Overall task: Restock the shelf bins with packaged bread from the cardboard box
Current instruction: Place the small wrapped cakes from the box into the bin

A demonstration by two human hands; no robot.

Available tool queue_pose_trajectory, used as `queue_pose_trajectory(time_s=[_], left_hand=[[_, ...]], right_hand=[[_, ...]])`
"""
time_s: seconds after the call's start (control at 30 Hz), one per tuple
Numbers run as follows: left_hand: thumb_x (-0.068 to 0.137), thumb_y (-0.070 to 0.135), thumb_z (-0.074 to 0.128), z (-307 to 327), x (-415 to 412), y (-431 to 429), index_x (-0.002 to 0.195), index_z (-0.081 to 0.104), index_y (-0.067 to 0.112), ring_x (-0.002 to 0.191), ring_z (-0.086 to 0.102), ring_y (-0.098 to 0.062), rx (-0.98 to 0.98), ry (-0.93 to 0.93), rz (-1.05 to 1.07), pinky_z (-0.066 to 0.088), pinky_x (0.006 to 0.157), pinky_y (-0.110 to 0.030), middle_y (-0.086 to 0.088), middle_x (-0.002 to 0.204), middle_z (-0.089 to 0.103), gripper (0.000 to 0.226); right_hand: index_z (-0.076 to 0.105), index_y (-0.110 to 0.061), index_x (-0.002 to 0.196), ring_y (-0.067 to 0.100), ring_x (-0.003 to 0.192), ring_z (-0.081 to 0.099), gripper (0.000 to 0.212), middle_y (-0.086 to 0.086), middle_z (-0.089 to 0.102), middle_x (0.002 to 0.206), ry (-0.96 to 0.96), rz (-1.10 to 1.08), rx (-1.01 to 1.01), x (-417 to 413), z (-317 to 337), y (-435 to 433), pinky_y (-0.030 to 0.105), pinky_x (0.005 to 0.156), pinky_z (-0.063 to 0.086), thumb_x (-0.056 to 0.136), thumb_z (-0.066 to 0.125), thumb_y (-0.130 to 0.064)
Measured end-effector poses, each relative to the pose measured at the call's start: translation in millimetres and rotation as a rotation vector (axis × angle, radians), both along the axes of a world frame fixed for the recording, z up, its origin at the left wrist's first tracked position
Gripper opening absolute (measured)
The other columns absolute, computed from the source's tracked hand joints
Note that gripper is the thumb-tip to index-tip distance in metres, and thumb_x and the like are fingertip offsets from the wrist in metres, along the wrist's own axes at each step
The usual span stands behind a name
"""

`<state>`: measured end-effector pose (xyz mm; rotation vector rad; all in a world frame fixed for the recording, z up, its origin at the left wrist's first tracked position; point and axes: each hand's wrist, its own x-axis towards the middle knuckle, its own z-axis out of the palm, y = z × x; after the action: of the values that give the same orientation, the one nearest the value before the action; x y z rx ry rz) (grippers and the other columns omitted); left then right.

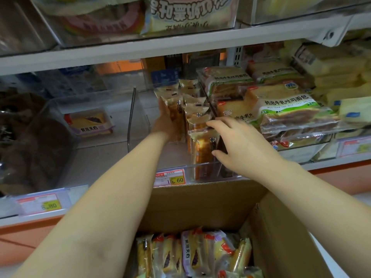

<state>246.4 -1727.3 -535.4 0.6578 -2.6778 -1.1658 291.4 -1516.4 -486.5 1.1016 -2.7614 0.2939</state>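
Writing: the tag [174, 179] read 15.60; the toast [281, 109] read 奶泡牛乳吐司面包.
Left hand: your left hand [166, 121] lay flat, fingers straight, against the packs [197, 125] standing in the bin [152, 157].
Right hand: your right hand [236, 141] touched the front pack's top; I could not tell its grip.
Box: the box [200, 203] stood below the shelf [321, 165]; its bread [192, 255] was cut off.
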Motion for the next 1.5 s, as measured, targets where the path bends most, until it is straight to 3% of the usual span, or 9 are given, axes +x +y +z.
queue_pose_trajectory(time_s=[0.2, 0.27, 0.37, 0.53, 0.83, 1.03, 1.2, 1.4, 1.5], left_hand=[[0.098, 0.031, 0.048, 22.3, 26.1, 11.4, 0.147, -0.022, 0.026, 0.105, 0.059, -0.03, -0.062, -0.082, 0.04, 0.044, 0.081, -0.037, -0.02, 0.138, 0.048, 0.085], [0.099, 0.024, 0.045, 35.0, 50.7, 21.7, 0.152, 0.0, 0.023, 0.097, 0.057, -0.024, -0.115, -0.04, -0.016, 0.042, 0.075, -0.03, -0.018, 0.133, 0.051, 0.069], [0.096, 0.016, 0.05, 42.1, 101.1, 30.6, 0.141, 0.038, 0.015, 0.119, 0.053, -0.022, -0.201, 0.181, -0.107, 0.042, 0.093, -0.029, -0.01, 0.134, 0.053, 0.047], [0.094, 0.014, 0.053, 22.0, 205.6, 21.0, 0.124, 0.059, 0.021, 0.108, 0.058, -0.009, -0.35, 0.26, -0.155, 0.046, 0.095, -0.029, 0.006, 0.118, 0.064, 0.031], [0.087, 0.016, 0.05, -27.8, 298.4, -14.6, 0.107, 0.067, 0.02, 0.093, 0.059, -0.01, -0.575, 0.166, -0.063, 0.042, 0.077, -0.023, 0.006, 0.102, 0.069, 0.026], [0.089, 0.016, 0.047, -24.9, 297.9, -27.9, 0.111, 0.064, 0.019, 0.1, 0.057, -0.015, -0.603, 0.168, 0.081, 0.042, 0.085, -0.028, 0.002, 0.106, 0.065, 0.028], [0.09, 0.016, 0.049, -27.9, 292.3, -30.8, 0.111, 0.064, 0.019, 0.102, 0.057, -0.017, -0.615, 0.086, 0.073, 0.043, 0.084, -0.03, 0.001, 0.107, 0.064, 0.026], [0.092, 0.017, 0.048, -31.7, 288.9, -32.9, 0.113, 0.064, 0.019, 0.102, 0.058, -0.016, -0.614, 0.031, 0.054, 0.041, 0.08, -0.025, 0.001, 0.108, 0.063, 0.026], [0.092, 0.017, 0.049, -34.0, 289.1, -32.4, 0.111, 0.065, 0.019, 0.099, 0.058, -0.017, -0.624, 0.024, 0.038, 0.039, 0.077, -0.024, 0.001, 0.107, 0.064, 0.026]], right_hand=[[0.035, -0.018, 0.144, 0.026, 0.134, 0.035, 0.066, 0.006, 0.038, 0.146, 0.102, 0.005, -0.054, 10.8, -0.8, 2.5, 0.039, 0.111, 0.028, 0.086, 0.065, -0.028], [0.047, -0.016, 0.136, 0.026, 0.127, 0.044, 0.058, 0.006, 0.05, 0.136, 0.156, 0.052, -0.131, 19.1, -1.0, 1.1, 0.04, 0.105, 0.035, 0.083, 0.069, -0.022], [0.061, -0.015, 0.121, 0.022, 0.111, 0.055, 0.04, 0.002, 0.063, 0.115, 0.193, 0.163, -0.242, 38.6, -4.6, -0.8, 0.038, 0.092, 0.045, 0.082, 0.067, -0.017], [0.068, -0.017, 0.104, 0.017, 0.086, 0.065, 0.02, -0.003, 0.07, 0.095, 0.018, 0.33, -0.247, 78.5, -42.1, -7.5, 0.034, 0.075, 0.055, 0.084, 0.065, -0.017], [0.059, -0.023, 0.116, 0.02, 0.1, 0.06, 0.028, -0.001, 0.064, 0.112, -0.551, 0.374, 0.352, 110.2, -160.2, -44.4, 0.036, 0.08, 0.051, 0.088, 0.056, -0.025], [0.056, -0.021, 0.125, 0.018, 0.098, 0.063, 0.039, 0.003, 0.066, 0.111, -0.783, 0.376, 0.302, 131.2, -215.9, -80.4, 0.028, 0.082, 0.05, 0.086, 0.062, -0.022], [0.05, -0.014, 0.134, 0.018, 0.115, 0.055, 0.059, 0.003, 0.056, 0.125, -1.034, 0.371, 0.26, 149.5, -261.1, -112.4, 0.019, 0.088, 0.041, 0.081, 0.072, -0.027], [0.051, -0.025, 0.129, 0.024, 0.124, 0.043, 0.077, 0.005, 0.045, 0.129, -1.169, 0.227, 0.288, 165.3, -304.8, -128.2, 0.035, 0.103, 0.039, 0.064, 0.077, -0.058], [0.061, -0.029, 0.106, 0.024, 0.119, 0.046, 0.069, 0.005, 0.051, 0.122, -1.21, 0.165, 0.239, 171.4, -308.0, -130.1, 0.039, 0.1, 0.042, 0.052, 0.075, -0.068]])
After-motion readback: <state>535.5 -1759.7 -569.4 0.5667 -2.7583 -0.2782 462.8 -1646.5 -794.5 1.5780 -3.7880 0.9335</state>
